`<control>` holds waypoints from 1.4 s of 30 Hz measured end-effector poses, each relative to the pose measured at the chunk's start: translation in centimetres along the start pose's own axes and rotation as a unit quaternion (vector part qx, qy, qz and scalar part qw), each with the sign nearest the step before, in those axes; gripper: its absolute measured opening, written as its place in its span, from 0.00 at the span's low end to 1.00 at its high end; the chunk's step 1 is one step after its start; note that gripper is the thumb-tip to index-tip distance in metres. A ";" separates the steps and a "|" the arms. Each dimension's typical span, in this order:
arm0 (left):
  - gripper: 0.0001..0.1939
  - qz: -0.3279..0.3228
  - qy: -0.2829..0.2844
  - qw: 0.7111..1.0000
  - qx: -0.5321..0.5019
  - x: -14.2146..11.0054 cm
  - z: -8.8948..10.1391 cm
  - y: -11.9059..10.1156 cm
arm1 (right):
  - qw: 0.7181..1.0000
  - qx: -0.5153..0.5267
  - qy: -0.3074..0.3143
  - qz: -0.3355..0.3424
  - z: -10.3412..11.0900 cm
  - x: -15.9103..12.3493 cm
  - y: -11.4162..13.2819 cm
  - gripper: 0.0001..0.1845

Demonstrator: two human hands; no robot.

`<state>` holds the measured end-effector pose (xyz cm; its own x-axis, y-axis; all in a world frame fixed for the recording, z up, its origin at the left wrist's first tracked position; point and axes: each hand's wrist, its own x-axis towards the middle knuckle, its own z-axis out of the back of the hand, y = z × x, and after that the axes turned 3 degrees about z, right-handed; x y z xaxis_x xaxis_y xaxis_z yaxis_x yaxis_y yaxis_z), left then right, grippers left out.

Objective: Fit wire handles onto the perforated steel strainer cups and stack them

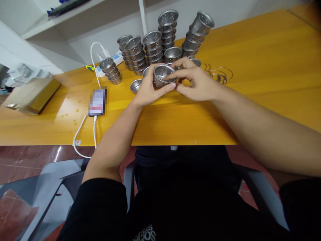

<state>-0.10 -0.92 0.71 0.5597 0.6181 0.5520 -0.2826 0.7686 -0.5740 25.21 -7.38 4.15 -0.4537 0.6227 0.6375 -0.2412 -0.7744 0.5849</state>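
Observation:
A perforated metal cup [159, 82] is tilted over the table's middle, its open top facing me. My left hand [146, 89] grips it from the left, with the thumb along the near side. On the right, my right hand [197, 82] has bent fingers at the rim, one reaching into the cup; its thumb is close to the near wall. Whether something small is between these fingers I cannot make out. Just left of the held cup, a small metal cup [135, 86] rests on the table. Thin wire rings [222, 76] lie beside my right wrist.
Stacks of perforated cups [152, 42] stand behind my hands, the right one leaning [198, 31]. A shorter stack [110, 70] is further left. A phone [97, 100] with white cables lies on the wooden table [271, 67]. A cardboard box [32, 95] sits at far left.

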 end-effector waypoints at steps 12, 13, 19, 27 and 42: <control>0.50 0.036 -0.132 0.990 0.044 0.1 4.0 0.4 | 0.969 -0.145 -0.199 0.008 2.3 0.4 -1.1 0.15; 0.50 0.044 -0.140 0.987 0.060 -0.1 5.0 0.7 | 0.962 -0.174 -0.212 -0.006 2.7 0.4 -1.5 0.14; 0.47 0.122 -0.087 0.984 0.098 -1.7 10.3 2.8 | 0.939 -0.261 -0.198 -0.108 3.4 0.5 -2.0 0.16; 0.43 0.172 -0.024 0.980 0.096 -2.4 12.2 3.2 | 0.929 -0.271 -0.148 -0.203 3.0 0.9 0.0 0.15; 0.41 0.240 -0.011 0.960 0.144 -2.3 11.8 1.8 | 0.915 -0.277 -0.217 -0.198 3.7 0.9 -1.8 0.14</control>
<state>-11.05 1.02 5.57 0.2963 0.9131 0.2799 -0.7094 0.4067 -0.5757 28.48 -5.00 5.49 0.1182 0.7586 0.6407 -0.7657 -0.3412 0.5452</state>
